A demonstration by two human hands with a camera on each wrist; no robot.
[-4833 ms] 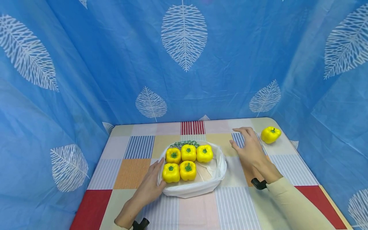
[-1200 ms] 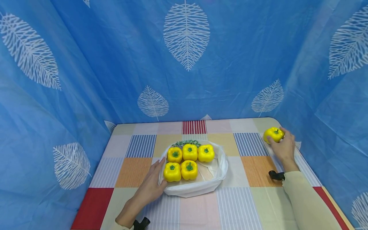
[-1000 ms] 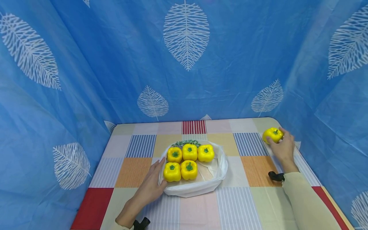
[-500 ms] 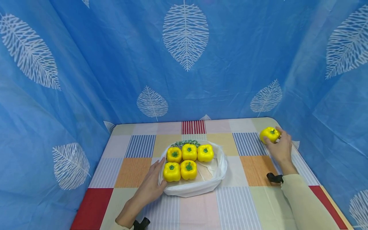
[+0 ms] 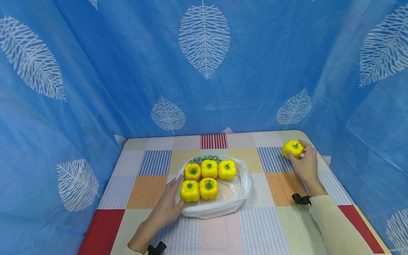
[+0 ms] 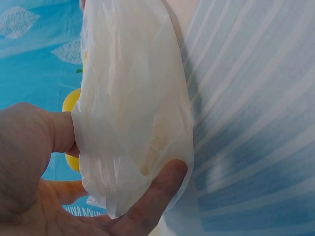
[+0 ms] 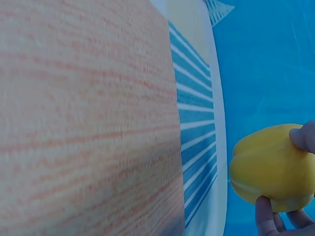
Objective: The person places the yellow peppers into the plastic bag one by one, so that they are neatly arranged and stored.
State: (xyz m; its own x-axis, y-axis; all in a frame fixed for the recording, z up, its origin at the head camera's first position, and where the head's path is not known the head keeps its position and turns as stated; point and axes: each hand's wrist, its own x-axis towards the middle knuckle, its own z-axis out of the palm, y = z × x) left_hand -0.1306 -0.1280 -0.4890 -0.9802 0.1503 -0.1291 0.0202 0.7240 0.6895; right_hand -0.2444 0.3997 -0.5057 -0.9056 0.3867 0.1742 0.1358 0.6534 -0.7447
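Note:
A white plastic bag lies mouth-up mid-table, with several yellow bell peppers in two rows at its left; bare bag floor shows at right. My left hand holds the bag's left side. In the left wrist view, one fingertip presses the outer plastic while another finger goes behind the rim. Near the table's far right corner, my right hand grips a single yellow bell pepper with a green stem. The right wrist view shows this pepper between thumb and fingertips, seemingly raised off the cloth.
A patchwork-patterned cloth covers the table. Blue curtains with white leaf prints enclose the back and both sides. Green leaf print shows at the bag's far rim.
My right hand reached out to the lone pepper at the right, took hold of it, and has since carried it a little leftward. The left hand and bag have stayed put.

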